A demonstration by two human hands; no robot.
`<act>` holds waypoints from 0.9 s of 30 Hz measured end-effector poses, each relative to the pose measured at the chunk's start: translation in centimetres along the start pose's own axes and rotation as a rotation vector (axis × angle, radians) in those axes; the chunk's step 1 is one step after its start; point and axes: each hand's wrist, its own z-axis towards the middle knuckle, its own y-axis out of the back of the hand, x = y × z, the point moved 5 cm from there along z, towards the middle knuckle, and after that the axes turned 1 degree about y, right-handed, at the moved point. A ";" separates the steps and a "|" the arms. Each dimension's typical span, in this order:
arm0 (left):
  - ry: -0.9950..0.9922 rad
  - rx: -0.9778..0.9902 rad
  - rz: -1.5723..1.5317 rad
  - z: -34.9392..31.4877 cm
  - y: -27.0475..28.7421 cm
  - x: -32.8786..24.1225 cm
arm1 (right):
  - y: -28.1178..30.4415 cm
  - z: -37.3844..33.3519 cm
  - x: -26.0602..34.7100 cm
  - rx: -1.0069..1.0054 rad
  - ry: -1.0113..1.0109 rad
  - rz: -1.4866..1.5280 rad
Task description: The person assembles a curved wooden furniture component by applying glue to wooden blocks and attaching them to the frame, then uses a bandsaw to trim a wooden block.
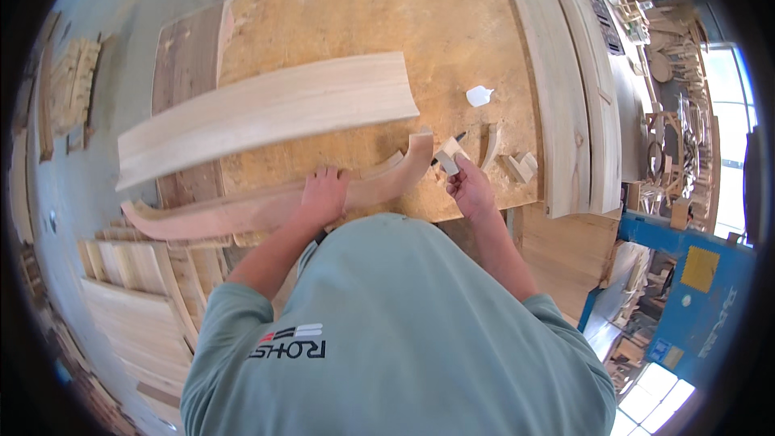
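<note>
A long curved wooden rail (379,188) with an upturned right end lies along the near edge of the workbench (323,20). My left hand (325,194) rests over its middle, fingers bent across the upper edge. Just right of the upturned end, my right hand (471,187) pinches a small angled wood block (449,156) between thumb and fingers. Behind the block lies a dark, slim tool (460,136), partly hidden. A small curved wood piece (491,146) and another cut block (521,167) sit to the right of that hand.
A wide, slightly curved wooden panel (274,113) lies beyond the rail. Farther right is a small white plastic bottle (479,96). Long boards (557,97) run along the bench's right side. Stacked wood panels (133,299) stand at lower left, a blue machine (686,291) at lower right.
</note>
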 end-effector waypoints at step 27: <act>-0.018 0.067 0.002 -1.4 0.9 -1.0 | 2.4 -1.8 0.1 -0.010 0.014 0.105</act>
